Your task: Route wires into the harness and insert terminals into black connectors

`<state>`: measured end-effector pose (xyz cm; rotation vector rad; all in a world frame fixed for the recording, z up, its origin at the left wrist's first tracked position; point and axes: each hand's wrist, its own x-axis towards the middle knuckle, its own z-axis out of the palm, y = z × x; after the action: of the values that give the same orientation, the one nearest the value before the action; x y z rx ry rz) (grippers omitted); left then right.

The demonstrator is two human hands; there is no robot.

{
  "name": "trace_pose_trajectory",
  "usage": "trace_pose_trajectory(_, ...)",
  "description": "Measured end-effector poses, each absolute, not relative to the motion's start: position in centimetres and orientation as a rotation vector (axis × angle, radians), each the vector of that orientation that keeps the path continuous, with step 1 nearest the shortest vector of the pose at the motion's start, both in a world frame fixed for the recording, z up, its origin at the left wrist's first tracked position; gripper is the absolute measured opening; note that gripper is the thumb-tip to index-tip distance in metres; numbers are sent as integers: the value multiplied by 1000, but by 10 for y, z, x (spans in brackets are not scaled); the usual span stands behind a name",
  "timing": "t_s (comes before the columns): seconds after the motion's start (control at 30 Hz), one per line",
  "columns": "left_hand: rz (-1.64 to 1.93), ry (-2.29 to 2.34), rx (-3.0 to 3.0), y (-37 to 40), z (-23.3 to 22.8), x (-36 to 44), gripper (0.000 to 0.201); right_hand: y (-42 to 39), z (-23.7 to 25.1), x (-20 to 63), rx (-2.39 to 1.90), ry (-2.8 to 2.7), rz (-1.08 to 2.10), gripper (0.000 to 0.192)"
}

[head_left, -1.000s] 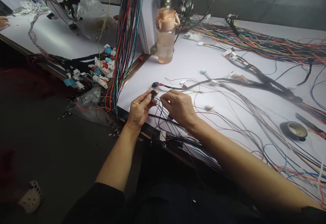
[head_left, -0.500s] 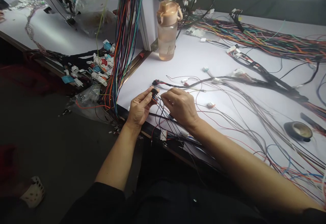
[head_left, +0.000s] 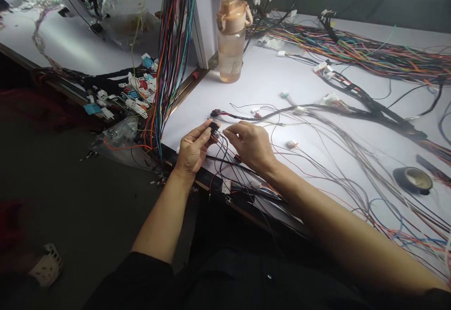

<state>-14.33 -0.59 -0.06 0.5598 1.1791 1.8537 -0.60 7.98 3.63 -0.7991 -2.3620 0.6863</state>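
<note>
The left hand (head_left: 192, 152) pinches a small black connector (head_left: 213, 127) between thumb and fingertips, just above the near edge of the white worktop (head_left: 253, 84). The right hand (head_left: 251, 145) sits just beside it at 3 o'clock, fingertips closed on one of the thin wires (head_left: 221, 148) that run out of the connector; which wire it is cannot be told. The two hands are near each other but not touching.

From the connector a loose fan of black, red and orange wires drops toward 6 o'clock over the worktop's edge. At 12 o'clock from the hands, near them, lies a taped black harness branch (head_left: 246, 117) ending in a red-and-black plug. A clear water bottle (head_left: 231, 40) with a peach lid stands upright further off at 12 o'clock. A hanging bundle of coloured wires (head_left: 171, 51) falls past the worktop's corner at 10 o'clock, with a heap of small white and blue connectors (head_left: 136, 96) beside it at 9 o'clock. A roll of black tape (head_left: 413, 180) lies flat well apart at 3 o'clock, and a thick multicoloured harness (head_left: 369, 56) stretches across at 2 o'clock.
</note>
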Motion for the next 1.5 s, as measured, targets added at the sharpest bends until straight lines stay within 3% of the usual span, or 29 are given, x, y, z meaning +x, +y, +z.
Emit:
trace_pose_trajectory(0.7,1877,1134,558,-7,-3,-144,33,77,42,-3,-714,-2266,777,16)
trace_pose_trajectory(1.17,1855,1127,485,-6,-1,-146,30,72,45,-8,-648,-2526,132,35)
trace_pose_trajectory(1.5,1857,1114,466,-3,0,-146,29,72,48,-9,-583,-2579,-87,36)
